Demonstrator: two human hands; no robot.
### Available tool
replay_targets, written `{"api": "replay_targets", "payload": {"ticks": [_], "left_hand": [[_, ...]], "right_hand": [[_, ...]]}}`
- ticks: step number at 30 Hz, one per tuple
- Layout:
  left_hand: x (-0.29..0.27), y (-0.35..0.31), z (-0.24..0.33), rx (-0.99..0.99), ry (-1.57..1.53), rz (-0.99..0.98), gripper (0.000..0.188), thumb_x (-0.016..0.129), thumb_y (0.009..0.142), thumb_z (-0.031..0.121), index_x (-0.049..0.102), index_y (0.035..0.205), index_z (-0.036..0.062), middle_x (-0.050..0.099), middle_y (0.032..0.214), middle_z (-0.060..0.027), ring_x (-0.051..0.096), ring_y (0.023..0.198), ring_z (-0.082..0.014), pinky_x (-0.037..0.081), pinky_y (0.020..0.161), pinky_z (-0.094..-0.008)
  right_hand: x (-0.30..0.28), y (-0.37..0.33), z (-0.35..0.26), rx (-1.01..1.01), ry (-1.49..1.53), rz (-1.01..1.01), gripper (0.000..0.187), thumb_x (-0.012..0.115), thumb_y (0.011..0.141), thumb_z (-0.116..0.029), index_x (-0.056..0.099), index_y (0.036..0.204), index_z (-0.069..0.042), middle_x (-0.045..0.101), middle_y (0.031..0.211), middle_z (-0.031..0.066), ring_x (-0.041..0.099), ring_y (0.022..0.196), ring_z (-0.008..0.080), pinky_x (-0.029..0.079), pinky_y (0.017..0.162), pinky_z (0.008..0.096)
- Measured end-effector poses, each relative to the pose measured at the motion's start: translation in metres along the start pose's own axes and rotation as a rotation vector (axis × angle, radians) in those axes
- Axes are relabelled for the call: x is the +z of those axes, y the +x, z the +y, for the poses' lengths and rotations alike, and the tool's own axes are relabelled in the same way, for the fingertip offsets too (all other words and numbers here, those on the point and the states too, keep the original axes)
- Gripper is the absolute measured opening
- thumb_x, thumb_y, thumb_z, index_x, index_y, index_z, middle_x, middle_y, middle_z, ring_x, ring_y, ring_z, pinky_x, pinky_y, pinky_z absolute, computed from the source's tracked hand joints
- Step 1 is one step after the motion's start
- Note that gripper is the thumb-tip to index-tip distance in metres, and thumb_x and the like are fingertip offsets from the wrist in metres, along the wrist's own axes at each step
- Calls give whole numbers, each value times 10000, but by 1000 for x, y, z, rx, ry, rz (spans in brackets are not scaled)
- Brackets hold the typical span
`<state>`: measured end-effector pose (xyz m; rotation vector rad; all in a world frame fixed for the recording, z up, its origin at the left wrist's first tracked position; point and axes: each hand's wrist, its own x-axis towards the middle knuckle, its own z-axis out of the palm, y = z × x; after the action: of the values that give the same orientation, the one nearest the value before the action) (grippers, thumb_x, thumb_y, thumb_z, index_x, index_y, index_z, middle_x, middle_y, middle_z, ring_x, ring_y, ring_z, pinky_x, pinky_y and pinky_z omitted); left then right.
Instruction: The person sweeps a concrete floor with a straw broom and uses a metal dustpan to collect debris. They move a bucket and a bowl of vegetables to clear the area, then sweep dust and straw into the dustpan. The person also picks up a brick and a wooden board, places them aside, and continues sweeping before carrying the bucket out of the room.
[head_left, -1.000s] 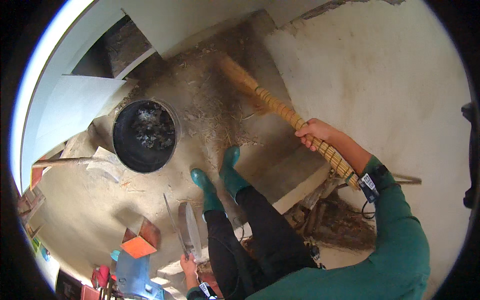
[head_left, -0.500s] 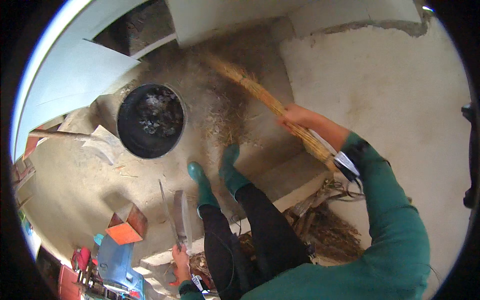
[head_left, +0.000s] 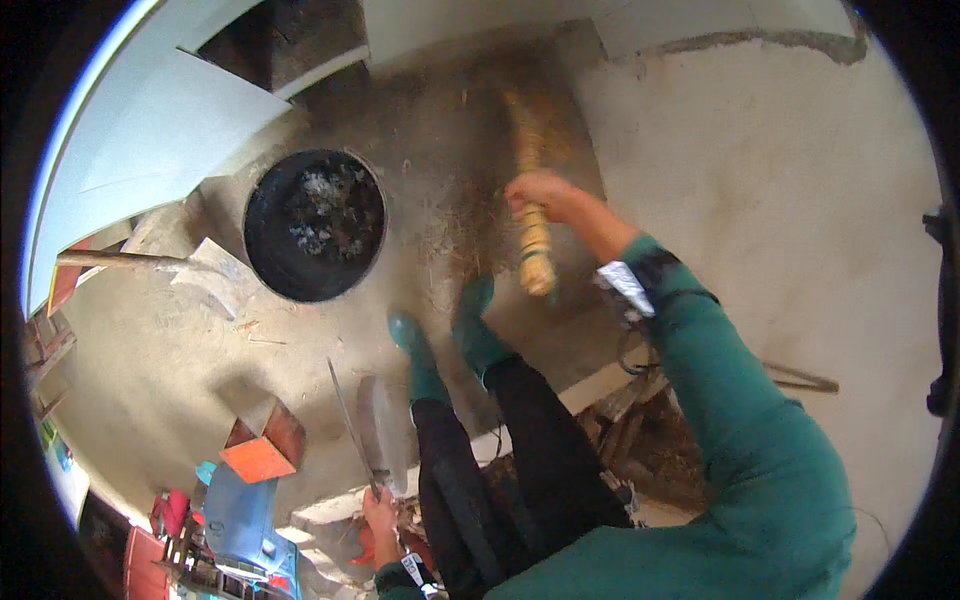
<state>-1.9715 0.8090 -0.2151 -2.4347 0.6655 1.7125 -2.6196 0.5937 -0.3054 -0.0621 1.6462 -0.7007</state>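
Note:
My right hand (head_left: 540, 192) is closed round the bound handle of a straw broom (head_left: 535, 245). The broom's butt points back toward me, and its far end blurs over the dusty floor in front. Low on the left, my left hand (head_left: 380, 512) grips a long, thin, dark metal tool (head_left: 350, 425), which slants up and away from me. A pale, curved, sheet-like shape (head_left: 385, 435) stands right beside this tool; whether it belongs to the tool I cannot tell. Dust and bits of straw lie between my green boots (head_left: 475, 325) and the wall.
A round black tub (head_left: 265, 245) holding grey ash stands ahead on the left. Beside it rests a wooden-handled shovel (head_left: 215, 275). An orange metal box (head_left: 260, 458) and a blue container (head_left: 238, 520) are at lower left. Sticks and brush (head_left: 660, 460) lie at a low ledge behind my legs.
My right hand has swung the broom leftward and forward, turning it from a slant to nearly straight ahead. The left hand keeps its grip with little shift.

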Motion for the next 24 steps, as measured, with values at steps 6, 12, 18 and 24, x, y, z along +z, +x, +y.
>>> {"api": "replay_targets", "payload": {"ticks": [6,12,18,24], "left_hand": [[-13,6,-15,-94,35,17,51,597,899,88,555,905,59,539,733,8,481,626,-84,384,527,-259],[-32,10,-17,16,133,18,44,607,879,54,568,896,44,568,760,-4,514,679,-113,421,624,-274],[-38,-20,2,12,141,41,48,610,875,41,568,898,40,581,780,-2,524,697,-109,428,629,-269],[-29,-42,45,266,405,21,87,631,857,54,549,849,25,573,761,-22,524,684,-122,444,631,-295]], "right_hand": [[32,-42,39,61,-1015,-193,53,617,656,9,631,681,53,612,612,167,635,534,306,497,456,432],[-81,-158,39,276,-557,-166,199,570,771,-134,623,697,43,570,532,144,585,463,222,463,433,397],[-107,-70,31,117,-130,99,209,581,782,-186,551,627,-49,541,520,96,536,428,239,455,427,383],[-46,-11,59,-41,-550,-48,164,578,702,-125,667,747,5,641,642,149,622,554,281,483,481,400]]}}
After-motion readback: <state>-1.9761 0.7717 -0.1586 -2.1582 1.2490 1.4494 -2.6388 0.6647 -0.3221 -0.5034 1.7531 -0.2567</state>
